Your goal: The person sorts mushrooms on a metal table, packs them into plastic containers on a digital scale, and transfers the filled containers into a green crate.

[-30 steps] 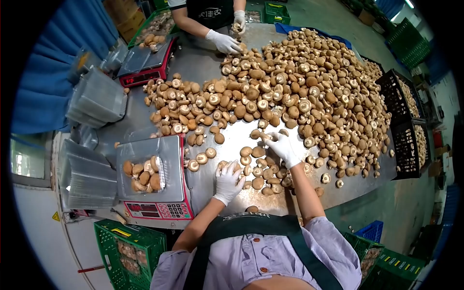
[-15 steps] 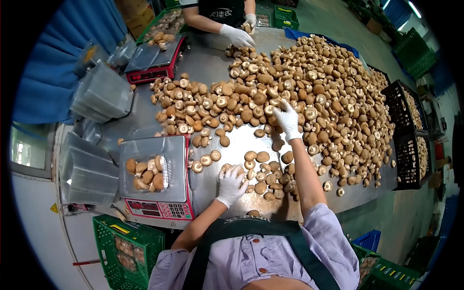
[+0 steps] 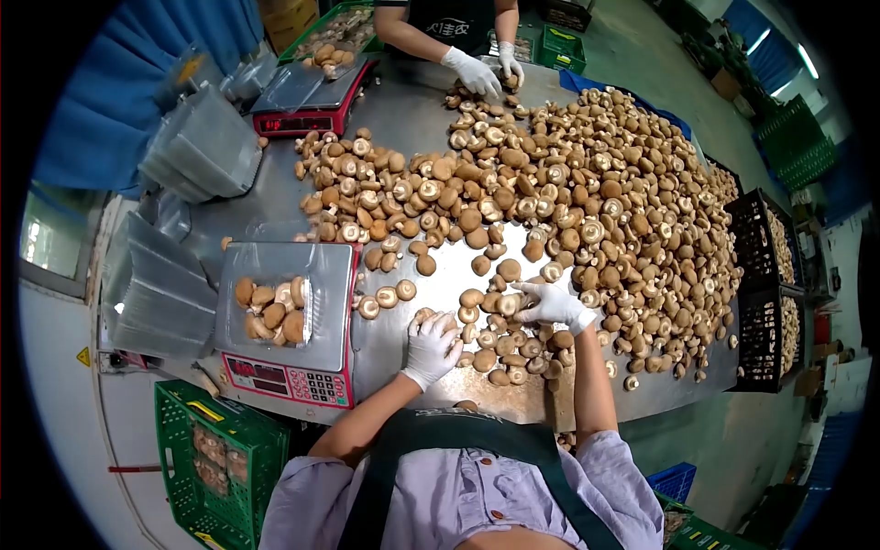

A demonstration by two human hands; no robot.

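A mushroom (image 3: 423, 314) is partly covered by the left hand (image 3: 433, 352); a co-worker (image 3: 444, 44) is cut off by the top edge.

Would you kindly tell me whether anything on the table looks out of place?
Only slightly: a lone mushroom lies close to the apron, away from the mushroom cluster by the right hand, like a stray. I see no clear spill or damage.

Scales (image 3: 332, 307), stacked trays (image 3: 160, 293) and a mushroom heap (image 3: 632, 220) show a packing workshop.
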